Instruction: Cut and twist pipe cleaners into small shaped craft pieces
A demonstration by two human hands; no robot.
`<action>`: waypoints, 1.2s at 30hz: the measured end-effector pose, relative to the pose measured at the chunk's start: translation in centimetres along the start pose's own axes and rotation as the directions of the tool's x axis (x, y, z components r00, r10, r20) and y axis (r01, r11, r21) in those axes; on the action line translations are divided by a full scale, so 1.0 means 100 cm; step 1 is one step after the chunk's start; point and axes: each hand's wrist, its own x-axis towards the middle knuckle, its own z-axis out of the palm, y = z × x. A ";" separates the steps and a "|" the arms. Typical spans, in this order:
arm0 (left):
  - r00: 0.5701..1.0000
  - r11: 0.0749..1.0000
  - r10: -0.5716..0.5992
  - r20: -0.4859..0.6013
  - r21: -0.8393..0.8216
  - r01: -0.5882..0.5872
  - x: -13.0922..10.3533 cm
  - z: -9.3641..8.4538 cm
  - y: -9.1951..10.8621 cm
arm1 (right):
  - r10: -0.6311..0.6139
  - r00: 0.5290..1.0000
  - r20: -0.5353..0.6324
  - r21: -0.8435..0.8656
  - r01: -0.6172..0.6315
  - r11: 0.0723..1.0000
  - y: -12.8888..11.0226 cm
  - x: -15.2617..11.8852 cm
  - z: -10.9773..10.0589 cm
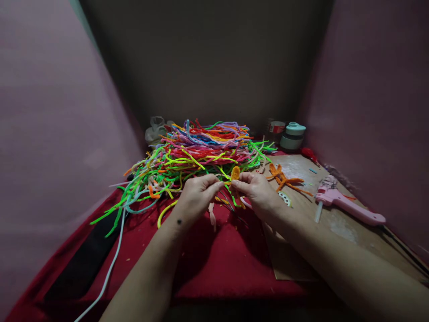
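Your right hand (258,191), the nearer, pinches the upright orange fuzzy loop (236,172) as your left hand (200,191) pinches an orange strand (227,183) leftward of it

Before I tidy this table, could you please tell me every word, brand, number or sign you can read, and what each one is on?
No text can be read with certainty.
Red label on the clear container: pale marks, too small and blurred to read.
Teal lidded jar: no legible writing.
Pink glue gun: no legible writing.
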 end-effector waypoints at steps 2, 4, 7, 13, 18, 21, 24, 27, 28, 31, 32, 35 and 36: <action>0.993 0.982 -0.112 0.022 -0.149 0.114 0.001 -0.005 0.001 | -0.009 1.000 -0.009 -0.012 0.009 1.000 -0.001 -0.001 0.001; 0.980 0.946 -0.195 0.049 -0.253 0.201 0.001 -0.008 0.001 | -0.044 0.999 -0.014 -0.017 0.044 0.999 -0.003 -0.002 0.001; 0.965 0.930 -0.240 -0.103 -0.311 0.197 0.003 -0.010 -0.001 | -0.075 0.997 0.001 -0.031 0.075 0.997 -0.006 -0.004 0.003; 0.988 0.848 -0.157 0.001 -0.512 0.135 0.004 -0.010 -0.002 | 0.021 0.987 0.162 -0.040 -0.014 0.999 -0.012 -0.011 0.006; 0.974 0.853 -0.108 0.198 -0.484 0.193 0.001 -0.004 0.001 | 0.053 0.978 0.203 -0.047 -0.044 0.998 -0.009 -0.012 0.008; 0.993 0.951 -0.112 0.032 -0.287 0.116 0.000 0.003 0.003 | 0.101 0.981 0.165 -0.076 -0.090 0.993 -0.006 -0.011 0.009; 0.982 0.999 0.021 -0.186 -0.028 -0.026 -0.001 0.010 0.006 | 0.135 0.982 0.129 -0.059 -0.128 0.990 -0.004 -0.010 0.010; 0.979 0.999 0.018 -0.201 -0.041 -0.027 -0.002 0.012 0.008 | 0.130 0.981 0.142 -0.030 -0.127 0.991 -0.004 -0.010 0.010; 0.983 0.995 -0.016 -0.180 -0.098 -0.002 -0.002 0.012 0.008 | 0.125 0.980 0.157 -0.019 -0.124 0.992 -0.004 -0.010 0.010; 0.982 0.982 -0.064 -0.175 -0.187 0.030 -0.002 0.013 0.007 | 0.119 0.973 0.198 0.009 -0.123 0.992 -0.005 -0.011 0.010; 0.978 0.984 -0.059 -0.200 -0.179 0.022 -0.002 0.012 0.007 | 0.122 0.971 0.204 0.022 -0.129 0.991 -0.005 -0.010 0.009; 0.969 0.979 -0.064 -0.239 -0.201 0.015 0.000 0.010 0.005 | 0.136 0.971 0.195 0.077 -0.153 0.985 -0.003 -0.009 0.008; 0.966 0.964 -0.090 -0.243 -0.265 0.024 0.001 0.008 0.003 | 0.138 0.973 0.184 0.103 -0.159 0.982 -0.002 -0.009 0.008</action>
